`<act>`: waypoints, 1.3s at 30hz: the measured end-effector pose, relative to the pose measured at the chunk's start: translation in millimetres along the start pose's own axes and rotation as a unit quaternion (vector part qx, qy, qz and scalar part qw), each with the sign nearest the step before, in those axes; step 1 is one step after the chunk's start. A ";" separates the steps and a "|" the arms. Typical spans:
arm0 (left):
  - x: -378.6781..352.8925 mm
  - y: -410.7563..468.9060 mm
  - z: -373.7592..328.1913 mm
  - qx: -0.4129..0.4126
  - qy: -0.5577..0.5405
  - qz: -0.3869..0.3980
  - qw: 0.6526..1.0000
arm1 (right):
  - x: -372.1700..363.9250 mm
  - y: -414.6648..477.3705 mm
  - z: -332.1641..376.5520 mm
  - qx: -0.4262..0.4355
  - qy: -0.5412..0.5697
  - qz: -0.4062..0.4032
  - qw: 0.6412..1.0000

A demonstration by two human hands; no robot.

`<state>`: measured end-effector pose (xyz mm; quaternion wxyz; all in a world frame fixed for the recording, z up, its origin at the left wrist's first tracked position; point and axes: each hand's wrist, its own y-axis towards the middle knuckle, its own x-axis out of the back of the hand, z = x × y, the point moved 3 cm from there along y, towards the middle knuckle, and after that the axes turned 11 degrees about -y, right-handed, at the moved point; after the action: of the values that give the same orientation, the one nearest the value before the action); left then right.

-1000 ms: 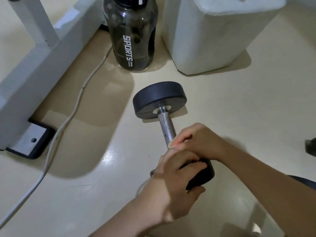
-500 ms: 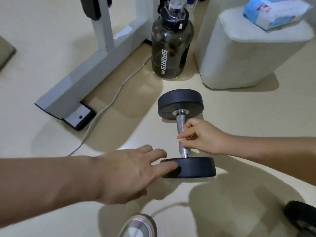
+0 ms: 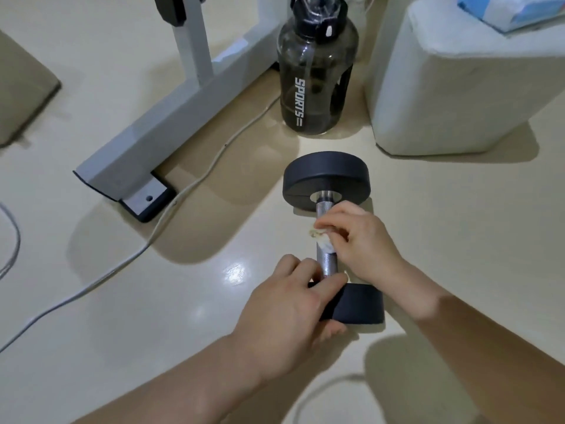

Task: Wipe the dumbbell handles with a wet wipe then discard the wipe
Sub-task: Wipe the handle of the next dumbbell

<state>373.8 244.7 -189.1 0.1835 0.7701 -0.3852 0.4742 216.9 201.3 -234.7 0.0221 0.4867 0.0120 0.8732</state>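
A dumbbell with two black round weights and a knurled metal handle lies on the pale floor, pointing away from me. My right hand pinches a crumpled whitish wet wipe against the middle of the handle. My left hand grips the near black weight, fingers curled over its top edge and thumb underneath. A blue and white pack of wipes lies on the white stool at the top right.
A dark "SPORTS" water bottle stands just beyond the dumbbell. A white padded stool is at the right. A grey machine frame foot and a white cable cross the floor at the left. A mat corner shows far left.
My left hand moved from resting flat against the near weight to gripping it. My right hand with the wipe shifted slightly along the handle. The camera view moved closer and lower.
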 end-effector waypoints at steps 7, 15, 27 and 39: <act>-10.5 8.1 -10.9 -0.014 -0.004 -0.057 0.998 | 9.6 2.5 -9.8 0.010 -0.014 0.068 0.998; -16.7 1.9 -11.1 -0.065 -0.107 -0.110 0.986 | 12.7 -7.4 -25.1 -0.056 0.039 0.069 0.995; -22.2 10.8 -14.7 -0.048 -0.166 -0.130 0.976 | 23.0 -22.5 -27.8 -0.050 0.052 0.169 0.983; -39.7 29.8 -37.1 -0.068 -0.216 -0.114 0.967 | 28.3 -7.2 -44.8 -0.084 0.024 0.062 0.994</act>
<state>319.1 266.4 -208.3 0.2008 0.8787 -0.3571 0.2451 164.1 209.9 -234.5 0.0087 0.4620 -0.0913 0.8821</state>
